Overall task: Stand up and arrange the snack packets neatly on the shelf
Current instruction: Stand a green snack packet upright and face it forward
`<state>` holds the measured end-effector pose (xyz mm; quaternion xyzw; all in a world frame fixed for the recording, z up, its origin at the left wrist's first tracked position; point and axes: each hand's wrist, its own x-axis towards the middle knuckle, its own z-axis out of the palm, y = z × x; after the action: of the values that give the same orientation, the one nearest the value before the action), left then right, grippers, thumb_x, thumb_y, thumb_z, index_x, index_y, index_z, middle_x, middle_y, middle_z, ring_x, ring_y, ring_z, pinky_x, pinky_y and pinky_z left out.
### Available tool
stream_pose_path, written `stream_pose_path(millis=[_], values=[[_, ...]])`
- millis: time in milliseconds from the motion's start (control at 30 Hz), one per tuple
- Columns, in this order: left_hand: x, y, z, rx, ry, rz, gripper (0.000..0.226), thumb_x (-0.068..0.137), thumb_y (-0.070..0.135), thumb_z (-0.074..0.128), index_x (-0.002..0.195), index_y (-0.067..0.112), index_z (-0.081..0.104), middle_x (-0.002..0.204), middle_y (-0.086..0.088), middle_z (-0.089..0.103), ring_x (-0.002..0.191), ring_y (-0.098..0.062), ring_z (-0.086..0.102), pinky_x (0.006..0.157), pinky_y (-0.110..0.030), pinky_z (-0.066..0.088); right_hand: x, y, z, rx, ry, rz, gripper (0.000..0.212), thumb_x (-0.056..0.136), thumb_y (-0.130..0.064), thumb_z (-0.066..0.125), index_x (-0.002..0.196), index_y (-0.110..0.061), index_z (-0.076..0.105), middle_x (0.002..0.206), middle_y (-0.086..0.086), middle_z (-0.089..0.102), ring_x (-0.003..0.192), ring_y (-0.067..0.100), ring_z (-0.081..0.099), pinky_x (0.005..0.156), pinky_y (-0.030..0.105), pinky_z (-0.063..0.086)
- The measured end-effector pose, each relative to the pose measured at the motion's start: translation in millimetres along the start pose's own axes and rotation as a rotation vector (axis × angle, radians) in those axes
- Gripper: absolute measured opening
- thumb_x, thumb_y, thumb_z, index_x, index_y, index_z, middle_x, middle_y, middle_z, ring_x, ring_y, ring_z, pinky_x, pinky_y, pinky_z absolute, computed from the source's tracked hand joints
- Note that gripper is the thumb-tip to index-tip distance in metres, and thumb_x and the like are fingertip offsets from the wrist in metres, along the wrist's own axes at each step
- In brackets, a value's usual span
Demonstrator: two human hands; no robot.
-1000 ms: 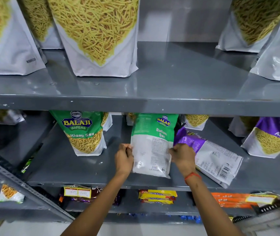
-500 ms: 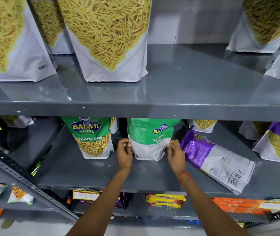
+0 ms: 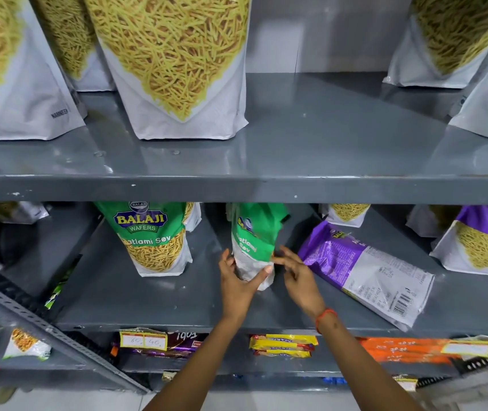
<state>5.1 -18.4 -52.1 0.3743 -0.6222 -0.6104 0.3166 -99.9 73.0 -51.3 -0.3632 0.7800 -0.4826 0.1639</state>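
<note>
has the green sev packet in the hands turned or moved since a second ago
Yes. The held green packet has turned from facing forward to nearly edge-on and stands further back on the middle shelf, level with the standing green packet.

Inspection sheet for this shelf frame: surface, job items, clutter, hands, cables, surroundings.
Surface: grey metal middle shelf, bare patches in front, small paint chips on the edge of the shelf above.
Job's things: green Ratlami Sev packet upright between the hands, turned edge-on; a second green Ratlami Sev packet stands to its left, facing out; purple packet lies flat on its back.
Clutter: nothing seen.
Grippers: left hand grips the packet's base; right hand open, fingertips at its edge.
Cables: nothing seen.
Surroundings: large sev pouches on the top shelf; biscuit packs and a price label below.
</note>
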Motion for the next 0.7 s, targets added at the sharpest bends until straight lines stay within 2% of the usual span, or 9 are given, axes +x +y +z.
stream_pose_path(millis=[67, 133, 200, 267, 333, 400, 500, 600, 700], values=[[5, 2, 2, 0.039, -0.028, 0.006, 0.102, 0.043, 0.048, 0.084, 0.126, 0.018, 0.034, 0.121, -0.002, 0.058, 0.108, -0.016, 0.059, 0.088, -0.026, 0.048, -7, -3, 4, 0.074, -0.05, -0.03, 0.052, 0.077, 0.021, 0.034, 0.107, -0.008, 0.066, 0.133, -0.005, 0.05, 0.122, -0.007, 0.043, 0.107, 0.008, 0.029], [14, 3, 0, 0.145, -0.019, 0.024, 0.091, 0.046, 0.043, 0.087, 0.12, 0.016, 0.04, 0.118, -0.007, 0.059, 0.108, -0.021, 0.058, 0.083, -0.029, 0.047, -13, -2, 3, 0.133, -0.059, -0.006, 0.054, 0.083, 0.017, 0.035, 0.106, -0.021, 0.066, 0.126, -0.002, 0.059, 0.113, -0.011, 0.052, 0.109, 0.019, 0.036], [22, 4, -5, 0.272, 0.019, 0.065, 0.086, 0.048, 0.038, 0.088, 0.118, 0.013, 0.046, 0.117, -0.014, 0.052, 0.113, -0.024, 0.05, 0.089, -0.033, 0.043, -11, 0, -2, 0.16, -0.081, 0.039, 0.054, 0.086, 0.015, 0.036, 0.103, -0.026, 0.065, 0.117, 0.003, 0.066, 0.11, 0.0, 0.06, 0.107, 0.03, 0.042], [30, 2, -15, 0.301, -0.001, 0.085, 0.08, 0.049, 0.035, 0.088, 0.115, 0.01, 0.051, 0.113, -0.012, 0.05, 0.111, -0.024, 0.05, 0.089, -0.031, 0.041, -7, -2, -5, 0.151, -0.058, 0.086, 0.043, 0.087, 0.013, 0.04, 0.108, -0.015, 0.065, 0.114, 0.005, 0.066, 0.108, 0.012, 0.062, 0.105, 0.04, 0.046], [41, -2, -27, 0.252, -0.066, 0.067, 0.077, 0.044, 0.039, 0.088, 0.109, 0.013, 0.056, 0.107, -0.006, 0.06, 0.104, -0.023, 0.059, 0.086, -0.034, 0.048, 3, -9, -7, 0.131, 0.02, 0.119, 0.039, 0.085, 0.014, 0.043, 0.12, -0.001, 0.055, 0.12, 0.01, 0.061, 0.113, 0.021, 0.059, 0.106, 0.048, 0.044], [50, -2, -40, 0.148, -0.145, 0.054, 0.077, 0.041, 0.04, 0.086, 0.108, 0.018, 0.056, 0.107, -0.004, 0.068, 0.1, -0.02, 0.065, 0.088, -0.04, 0.053, 17, -17, -7, 0.1, 0.023, 0.146, 0.052, 0.084, 0.013, 0.045, 0.134, 0.0, 0.038, 0.138, 0.015, 0.048, 0.127, 0.027, 0.047, 0.11, 0.048, 0.038], [66, -3, -56, 0.007, -0.311, 0.031, 0.066, 0.053, 0.017, 0.084, 0.113, 0.017, 0.056, 0.111, -0.003, 0.07, 0.105, -0.02, 0.065, 0.093, -0.038, 0.053, 40, -22, -6, 0.098, -0.098, 0.18, 0.076, 0.08, 0.009, 0.055, 0.144, -0.008, 0.016, 0.15, 0.013, 0.032, 0.135, 0.03, 0.036, 0.112, 0.048, 0.034], [70, -3, -61, -0.059, -0.419, 0.0, 0.049, 0.067, 0.006, 0.074, 0.112, 0.016, 0.06, 0.107, 0.005, 0.072, 0.104, -0.012, 0.064, 0.091, -0.028, 0.053, 50, -14, -2, 0.03, -0.154, 0.238, 0.078, 0.072, 0.008, 0.06, 0.138, -0.013, 0.025, 0.133, 0.016, 0.051, 0.123, 0.034, 0.049, 0.105, 0.053, 0.041], [68, -10, -60, -0.104, -0.371, -0.041, 0.034, 0.08, 0.002, 0.065, 0.111, 0.013, 0.06, 0.113, -0.009, 0.066, 0.107, -0.022, 0.059, 0.09, -0.03, 0.052, 40, -5, 6, 0.066, -0.032, 0.29, 0.06, 0.063, 0.001, 0.069, 0.113, -0.017, 0.042, 0.117, 0.018, 0.057, 0.109, 0.035, 0.057, 0.096, 0.057, 0.047]])
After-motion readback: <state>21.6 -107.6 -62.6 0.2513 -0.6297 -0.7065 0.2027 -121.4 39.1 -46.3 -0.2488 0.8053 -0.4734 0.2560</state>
